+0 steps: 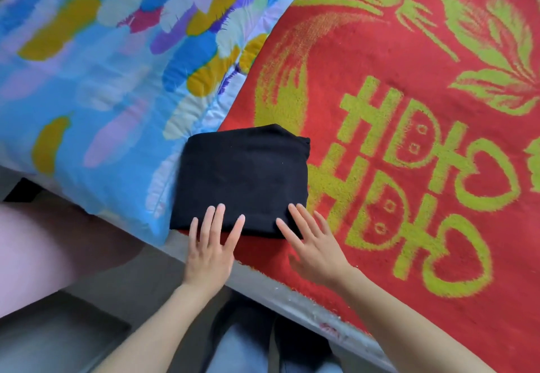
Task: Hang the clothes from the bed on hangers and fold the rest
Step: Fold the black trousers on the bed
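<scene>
A black garment (pixel 242 176), folded into a neat square, lies on the red bed cover (pixel 409 168) near the bed's front edge, beside the pillow. My left hand (pixel 209 251) is flat with straight fingers, its fingertips resting on the garment's near edge. My right hand (pixel 314 247) is also flat and spread, its fingertips touching the garment's near right corner. Neither hand grips anything.
A blue pillow (pixel 102 80) with yellow, purple and pink patches lies left of the garment, overhanging the bed's edge. The red cover carries a yellow-green pattern. The grey bed frame edge (pixel 292 299) runs diagonally below my hands. A pink surface (pixel 35 255) shows at lower left.
</scene>
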Action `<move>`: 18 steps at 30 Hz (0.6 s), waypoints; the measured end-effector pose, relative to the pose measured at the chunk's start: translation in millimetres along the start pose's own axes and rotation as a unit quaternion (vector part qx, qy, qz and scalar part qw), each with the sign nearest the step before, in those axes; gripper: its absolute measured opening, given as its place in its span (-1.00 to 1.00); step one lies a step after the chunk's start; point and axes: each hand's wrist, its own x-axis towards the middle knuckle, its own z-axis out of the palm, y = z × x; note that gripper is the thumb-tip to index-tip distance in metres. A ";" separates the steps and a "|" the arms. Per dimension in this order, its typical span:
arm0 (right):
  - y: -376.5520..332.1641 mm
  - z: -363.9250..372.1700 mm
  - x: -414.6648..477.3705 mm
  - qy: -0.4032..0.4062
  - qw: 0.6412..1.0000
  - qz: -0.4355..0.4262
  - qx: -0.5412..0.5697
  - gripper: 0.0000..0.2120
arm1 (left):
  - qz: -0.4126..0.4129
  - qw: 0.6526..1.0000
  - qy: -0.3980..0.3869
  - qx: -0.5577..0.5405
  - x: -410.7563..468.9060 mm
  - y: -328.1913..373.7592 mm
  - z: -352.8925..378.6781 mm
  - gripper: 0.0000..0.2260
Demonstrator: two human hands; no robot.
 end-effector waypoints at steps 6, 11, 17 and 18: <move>-8.1 -0.3 29.4 -0.026 0.991 -0.036 -0.128 -0.13 | 0.023 0.985 -0.167 0.038 33.7 -20.6 1.7 0.08; -9.1 4.6 40.4 -0.078 0.978 -0.039 -0.192 -0.16 | 0.016 0.986 -0.165 0.027 36.5 -16.0 13.4 -0.05; -11.4 -0.5 50.2 -0.084 0.973 -0.048 -0.210 -0.21 | -0.014 0.980 -0.198 0.007 36.1 -16.0 19.6 -0.12; -9.7 -4.5 50.1 -0.072 0.974 -0.057 -0.207 -0.23 | -0.022 0.981 -0.194 0.004 35.3 -16.1 19.8 -0.12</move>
